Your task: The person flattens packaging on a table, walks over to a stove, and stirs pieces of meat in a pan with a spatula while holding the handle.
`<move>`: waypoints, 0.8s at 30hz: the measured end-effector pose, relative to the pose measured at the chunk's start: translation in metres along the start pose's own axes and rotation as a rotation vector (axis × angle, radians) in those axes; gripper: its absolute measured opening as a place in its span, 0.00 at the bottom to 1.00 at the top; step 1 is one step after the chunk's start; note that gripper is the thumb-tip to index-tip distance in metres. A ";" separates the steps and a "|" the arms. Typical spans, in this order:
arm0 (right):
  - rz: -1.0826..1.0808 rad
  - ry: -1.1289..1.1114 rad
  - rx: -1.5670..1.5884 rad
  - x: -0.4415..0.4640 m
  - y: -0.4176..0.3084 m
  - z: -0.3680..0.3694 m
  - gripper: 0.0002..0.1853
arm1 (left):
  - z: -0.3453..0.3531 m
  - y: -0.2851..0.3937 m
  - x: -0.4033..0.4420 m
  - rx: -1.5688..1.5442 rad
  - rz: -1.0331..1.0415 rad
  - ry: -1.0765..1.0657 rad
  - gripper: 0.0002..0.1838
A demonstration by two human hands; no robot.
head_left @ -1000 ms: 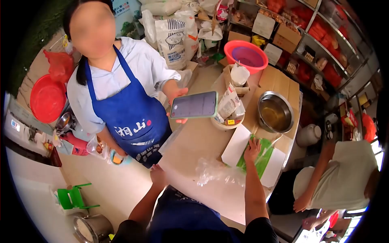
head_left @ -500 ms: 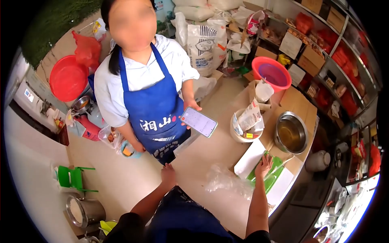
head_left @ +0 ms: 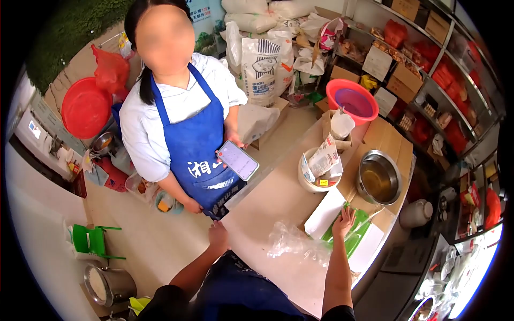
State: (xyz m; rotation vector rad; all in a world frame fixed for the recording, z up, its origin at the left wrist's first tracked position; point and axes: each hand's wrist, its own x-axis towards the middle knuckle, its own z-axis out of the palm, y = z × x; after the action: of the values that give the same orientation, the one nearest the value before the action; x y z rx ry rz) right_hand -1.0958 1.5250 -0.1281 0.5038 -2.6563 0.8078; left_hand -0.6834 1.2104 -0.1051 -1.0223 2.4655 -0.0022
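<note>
Indoors, the table (head_left: 267, 206) holds 1 green package (head_left: 360, 228); shelves (head_left: 436, 61) beyond.

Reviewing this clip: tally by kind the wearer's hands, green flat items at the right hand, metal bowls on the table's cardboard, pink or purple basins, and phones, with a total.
Wearer's hands: 2 (left hand, right hand)
Green flat item: 1
Metal bowl: 1
Basins: 2 (pink basin, purple basin inside it)
Phone: 1
Total: 7
</note>
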 end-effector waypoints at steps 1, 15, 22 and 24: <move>-0.001 0.001 0.001 0.001 -0.001 -0.001 0.21 | -0.001 0.000 0.000 0.004 0.004 0.001 0.69; -0.006 0.000 0.025 -0.001 0.002 0.001 0.22 | -0.012 0.000 -0.006 -0.044 0.027 0.014 0.67; -0.030 0.028 -0.007 -0.001 0.004 0.003 0.24 | -0.011 0.003 -0.006 -0.095 0.017 0.008 0.64; -0.031 0.030 0.010 -0.002 0.002 0.001 0.24 | -0.010 0.002 -0.007 -0.074 0.030 0.018 0.63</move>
State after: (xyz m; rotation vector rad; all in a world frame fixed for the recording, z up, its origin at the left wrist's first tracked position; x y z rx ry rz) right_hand -1.0951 1.5264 -0.1300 0.5296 -2.6117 0.8138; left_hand -0.6849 1.2146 -0.0938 -1.0196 2.5139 0.0903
